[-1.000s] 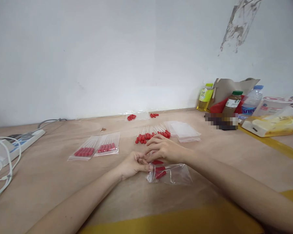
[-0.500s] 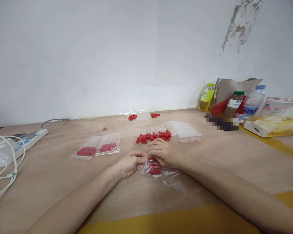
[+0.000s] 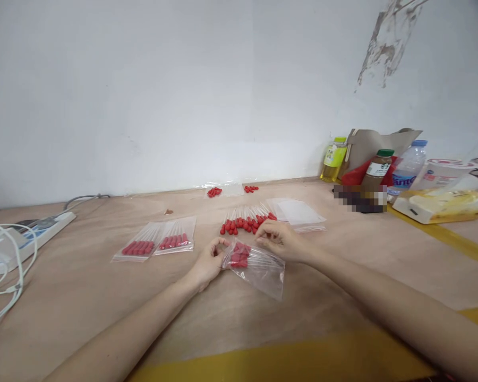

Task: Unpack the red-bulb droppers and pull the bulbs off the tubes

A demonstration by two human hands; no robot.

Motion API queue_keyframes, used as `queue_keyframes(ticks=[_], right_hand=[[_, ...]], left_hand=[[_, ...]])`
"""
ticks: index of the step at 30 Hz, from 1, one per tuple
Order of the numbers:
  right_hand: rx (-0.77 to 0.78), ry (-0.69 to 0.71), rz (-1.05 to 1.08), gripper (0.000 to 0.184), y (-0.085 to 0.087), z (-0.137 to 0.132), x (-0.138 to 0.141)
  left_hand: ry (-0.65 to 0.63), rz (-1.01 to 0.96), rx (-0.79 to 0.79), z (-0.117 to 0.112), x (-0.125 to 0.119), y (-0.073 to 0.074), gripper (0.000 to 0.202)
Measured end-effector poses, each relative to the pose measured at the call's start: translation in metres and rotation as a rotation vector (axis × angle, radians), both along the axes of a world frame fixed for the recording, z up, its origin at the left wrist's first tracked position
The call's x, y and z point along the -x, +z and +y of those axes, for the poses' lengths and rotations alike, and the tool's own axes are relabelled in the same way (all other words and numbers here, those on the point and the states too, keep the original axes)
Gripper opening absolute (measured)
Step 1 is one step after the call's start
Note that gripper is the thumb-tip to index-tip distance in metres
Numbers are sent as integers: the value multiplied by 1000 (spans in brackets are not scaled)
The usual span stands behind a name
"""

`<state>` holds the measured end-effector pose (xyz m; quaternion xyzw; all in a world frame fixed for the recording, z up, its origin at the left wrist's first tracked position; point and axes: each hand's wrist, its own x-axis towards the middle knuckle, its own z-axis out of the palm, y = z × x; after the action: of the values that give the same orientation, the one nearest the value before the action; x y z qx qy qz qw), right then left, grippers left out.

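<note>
A clear zip bag (image 3: pixel 263 284) holds several glass droppers with red rubber bulbs (image 3: pixel 239 255), their thin tubes pointing right. My left hand (image 3: pixel 210 262) pinches the bag at its left end, thumb against curled fingers. Just behind the bag's upper right side is my right hand (image 3: pixel 281 240), its fingers bent and a little apart, with nothing visible in them. Beyond it lies a row of loose droppers (image 3: pixel 247 222), bulbs toward me. To the left, two filled bags (image 3: pixel 137 245) lie flat side by side, each with several droppers.
Flat clear bags (image 3: pixel 300 213) are stacked right of the loose droppers. Loose red bulbs (image 3: pixel 214 192) lie near the wall. A power strip (image 3: pixel 43 233) with white cables is at left. Bottles (image 3: pixel 333 159), a grey bag (image 3: pixel 372 146) and a tissue pack (image 3: pixel 442 206) stand at right.
My right hand has come off the bag's bulb end and moved right. The bag now shows its bulbs and tubes, turned slightly, still in my left hand, which shifted left.
</note>
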<state>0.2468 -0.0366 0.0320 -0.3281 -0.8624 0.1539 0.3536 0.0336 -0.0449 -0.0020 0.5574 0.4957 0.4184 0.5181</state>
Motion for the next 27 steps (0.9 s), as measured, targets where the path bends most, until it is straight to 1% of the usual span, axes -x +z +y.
queue_keyframes(ticks=[3, 5, 8, 10, 12, 14, 18, 21, 23, 27], right_hand=[[71, -98, -94, 19, -8, -11, -11], [96, -124, -101, 23, -17, -19, -14], [107, -184, -94, 21, -28, -27, -14], [101, -222, -96, 18, -32, -28, -14], [95, -242, -99, 17, -33, -27, -14], [82, -252, -106, 16, -35, -26, -14], [27, -269, -145, 14, -40, -25, -14], [-7, -276, -192, 12, -44, -24, -14], [-5, -280, -214, 13, -45, -23, -14], [26, -233, -220, 15, -42, -22, -16]], left_hand=[[17, 177, -122, 3, 4, -6, 17], [-15, 338, -240, 4, 7, -6, 10], [-35, 549, -441, 1, 12, 2, 11], [-63, 637, -524, -3, 14, 9, 12], [-134, 650, -547, -7, 13, 16, 13], [-213, 598, -529, -10, 12, 19, 16], [-281, 518, -459, -15, 7, 21, 22], [-372, 494, -380, -17, 6, 23, 19], [-401, 530, -381, -19, 6, 26, 18], [-352, 738, -494, -25, 4, 31, 19]])
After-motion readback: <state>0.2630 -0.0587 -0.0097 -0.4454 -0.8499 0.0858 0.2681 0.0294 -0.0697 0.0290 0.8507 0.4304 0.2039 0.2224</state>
